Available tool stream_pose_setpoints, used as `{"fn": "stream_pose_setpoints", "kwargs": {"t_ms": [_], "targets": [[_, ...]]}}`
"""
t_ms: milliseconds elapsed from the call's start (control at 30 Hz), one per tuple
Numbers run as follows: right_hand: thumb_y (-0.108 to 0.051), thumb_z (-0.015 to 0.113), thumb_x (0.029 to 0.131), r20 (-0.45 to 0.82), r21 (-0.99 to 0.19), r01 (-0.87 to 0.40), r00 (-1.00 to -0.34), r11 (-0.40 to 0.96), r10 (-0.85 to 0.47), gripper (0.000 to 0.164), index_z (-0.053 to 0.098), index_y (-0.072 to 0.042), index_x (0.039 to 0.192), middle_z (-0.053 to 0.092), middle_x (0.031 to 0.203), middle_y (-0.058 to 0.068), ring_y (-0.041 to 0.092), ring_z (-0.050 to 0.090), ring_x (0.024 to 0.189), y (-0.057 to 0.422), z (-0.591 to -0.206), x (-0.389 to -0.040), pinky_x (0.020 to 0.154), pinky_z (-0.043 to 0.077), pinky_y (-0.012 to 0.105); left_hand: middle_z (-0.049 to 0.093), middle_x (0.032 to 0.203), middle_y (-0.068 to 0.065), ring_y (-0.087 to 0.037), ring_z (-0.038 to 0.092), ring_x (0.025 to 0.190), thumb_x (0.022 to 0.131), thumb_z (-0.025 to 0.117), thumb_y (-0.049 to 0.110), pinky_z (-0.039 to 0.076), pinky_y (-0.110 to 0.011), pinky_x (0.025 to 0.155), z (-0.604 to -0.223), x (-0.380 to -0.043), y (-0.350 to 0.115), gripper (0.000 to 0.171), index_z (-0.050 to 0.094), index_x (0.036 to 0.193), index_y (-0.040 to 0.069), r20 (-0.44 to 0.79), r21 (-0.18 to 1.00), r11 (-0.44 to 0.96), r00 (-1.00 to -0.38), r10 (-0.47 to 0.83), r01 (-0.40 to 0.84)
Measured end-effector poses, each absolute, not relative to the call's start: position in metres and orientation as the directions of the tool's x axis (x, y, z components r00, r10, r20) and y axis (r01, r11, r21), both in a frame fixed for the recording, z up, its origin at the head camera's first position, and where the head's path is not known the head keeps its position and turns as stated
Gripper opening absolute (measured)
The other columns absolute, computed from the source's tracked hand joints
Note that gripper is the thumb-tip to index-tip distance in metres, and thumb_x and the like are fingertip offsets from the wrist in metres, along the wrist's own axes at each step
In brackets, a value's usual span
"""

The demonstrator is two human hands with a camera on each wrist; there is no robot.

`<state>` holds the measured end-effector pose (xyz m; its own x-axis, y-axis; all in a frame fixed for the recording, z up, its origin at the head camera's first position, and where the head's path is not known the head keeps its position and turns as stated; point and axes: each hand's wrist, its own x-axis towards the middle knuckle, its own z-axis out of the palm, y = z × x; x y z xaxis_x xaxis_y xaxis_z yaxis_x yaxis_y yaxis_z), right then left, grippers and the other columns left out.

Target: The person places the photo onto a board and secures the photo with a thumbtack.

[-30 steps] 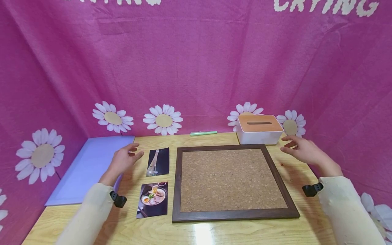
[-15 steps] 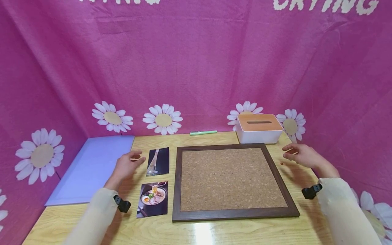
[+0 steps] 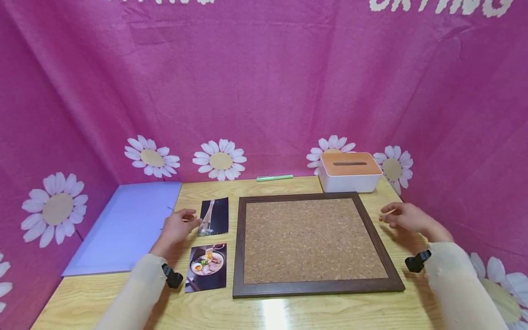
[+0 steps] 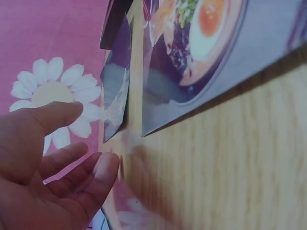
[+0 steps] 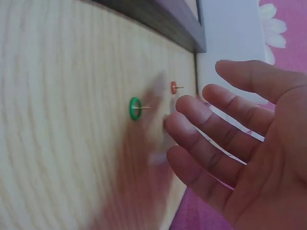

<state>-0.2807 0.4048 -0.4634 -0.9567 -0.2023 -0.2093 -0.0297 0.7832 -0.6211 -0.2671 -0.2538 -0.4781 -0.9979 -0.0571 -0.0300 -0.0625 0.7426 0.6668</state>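
My left hand [image 3: 176, 229] hovers with loosely bent fingers at the left edge of a photo of a lit tower [image 3: 217, 217]. Below that lies a photo of a bowl of ramen [image 3: 206, 267], its egg large in the left wrist view. Across the corkboard [image 3: 309, 243], my right hand [image 3: 407, 217] is held over the table to the right of the frame, fingers apart and holding nothing. Two thumbtacks lie points up beside its fingertips in the right wrist view: a green thumbtack [image 5: 132, 109] and a red thumbtack [image 5: 173, 88].
A tissue box [image 3: 350, 183] with a wooden lid stands behind the corkboard's right corner. A green pen [image 3: 274, 178] lies along the table's back edge. On the left rests a flat pale-blue folder [image 3: 123, 224]. Pink cloth with daisies encloses the table [image 3: 173, 316].
My left hand has moved right and toward me, from beside the folder to the tower photo's edge. My right hand has come lower, toward the thumbtacks. The photos and corkboard stay put.
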Motion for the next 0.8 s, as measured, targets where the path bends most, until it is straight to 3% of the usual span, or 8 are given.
{"fn": "stream_pose_setpoints", "kwargs": {"t_ms": [233,533,800], "targets": [[-0.018,0.061,0.098,-0.244,-0.646,0.029,-0.955,0.763,-0.17,0.035,0.058,0.007,0.124,0.071,0.104,0.015,0.012,0.061,0.075,0.406,-0.473,-0.282,0.061,0.052,0.028,0.064,0.126,-0.024,-0.036,0.06,0.112,0.09,0.073,0.023,0.052,-0.044,0.093,-0.48,-0.269,-0.246,0.054,0.057,0.135,-0.002,-0.088,0.682,0.72,-0.992,-0.09,-0.126],[-0.018,0.061,0.097,-0.262,-0.631,0.058,-0.955,0.774,-0.142,0.029,0.062,0.003,0.118,0.066,0.095,0.008,0.016,0.058,0.075,0.4,-0.478,-0.286,0.061,0.051,0.031,0.061,0.131,-0.027,-0.039,0.058,0.119,0.087,0.077,0.025,0.049,-0.05,0.102,-0.48,-0.272,-0.237,0.062,0.055,0.135,-0.006,-0.102,0.6,0.788,-0.99,-0.098,-0.14],[-0.012,0.061,0.095,-0.241,-0.59,0.062,-0.965,0.805,-0.101,0.021,0.066,0.0,0.111,0.064,0.086,0.005,0.017,0.057,0.073,0.396,-0.481,-0.288,0.059,0.047,0.031,0.064,0.122,-0.025,-0.032,0.059,0.105,0.084,0.08,0.022,0.05,-0.049,0.099,-0.478,-0.274,-0.235,0.062,0.057,0.134,-0.006,-0.104,0.552,0.821,-0.989,-0.103,-0.143]]}}
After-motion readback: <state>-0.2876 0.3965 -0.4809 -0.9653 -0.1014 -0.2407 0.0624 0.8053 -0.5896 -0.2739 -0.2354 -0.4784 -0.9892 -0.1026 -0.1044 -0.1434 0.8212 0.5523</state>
